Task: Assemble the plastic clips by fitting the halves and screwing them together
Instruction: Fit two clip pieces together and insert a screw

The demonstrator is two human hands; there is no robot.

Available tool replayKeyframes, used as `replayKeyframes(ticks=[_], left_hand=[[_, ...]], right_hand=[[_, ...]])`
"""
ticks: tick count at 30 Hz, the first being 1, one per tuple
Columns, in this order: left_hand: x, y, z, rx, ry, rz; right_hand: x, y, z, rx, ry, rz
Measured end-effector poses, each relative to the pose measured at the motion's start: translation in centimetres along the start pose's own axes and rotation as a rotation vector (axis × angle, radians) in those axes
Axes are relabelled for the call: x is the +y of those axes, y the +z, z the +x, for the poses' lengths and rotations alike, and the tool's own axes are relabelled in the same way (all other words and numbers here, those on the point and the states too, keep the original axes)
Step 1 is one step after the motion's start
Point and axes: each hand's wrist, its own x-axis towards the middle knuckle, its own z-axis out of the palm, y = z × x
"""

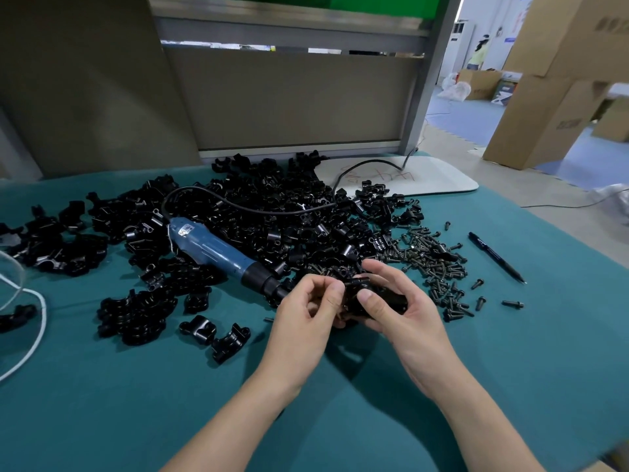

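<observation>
Head view: both forearms are reaching in from 6 o'clock over the teal surface. The right hand is cradling a black clip, its grip curled round it with the thumb pressing on top. The left hand is pinching the clip's 9 o'clock end. A blue screwdriver is lying at 10 o'clock of the hands, and loose screws at 2 o'clock.

Left hand meets right hand, seemingly pinching.
</observation>
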Motion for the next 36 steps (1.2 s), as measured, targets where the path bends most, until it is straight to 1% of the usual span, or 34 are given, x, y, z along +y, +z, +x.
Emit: replayKeyframes(ticks=[7, 10, 16, 20, 23, 28, 30, 36], left_hand=[[0.27, 0.09, -0.13, 0.004, 0.014, 0.012], [0.17, 0.05, -0.12, -0.005, 0.026, 0.009], [-0.23, 0.08, -0.09, 0.008, 0.034, 0.05], [-0.22, 0.0, 0.04, -0.018, 0.011, -0.013], [-0.17, 0.03, 0.07, 0.003, -0.018, -0.055], [-0.33, -0.13, 0.12, -0.047, -0.026, -0.004], [-0.46, -0.21, 0.16, -0.041, -0.018, 0.013], [-0.48, 0.01, 0.12, 0.007, 0.034, 0.068]], right_hand=[[0.47, -0.07, 0.17, -0.009, -0.013, -0.095], [0.58, -0.07, 0.24, -0.006, -0.005, -0.07], [0.55, -0.11, 0.36, 0.013, 0.066, 0.032], [0.51, -0.07, 0.42, 0.022, 0.083, 0.062], [0.37, -0.17, 0.45, 0.032, 0.076, 0.049], [0.63, -0.32, 0.52, 0.007, 0.063, -0.019], [0.65, -0.32, 0.48, 0.008, 0.055, -0.042], [0.8, -0.38, 0.56, 0.008, 0.062, 0.024]])
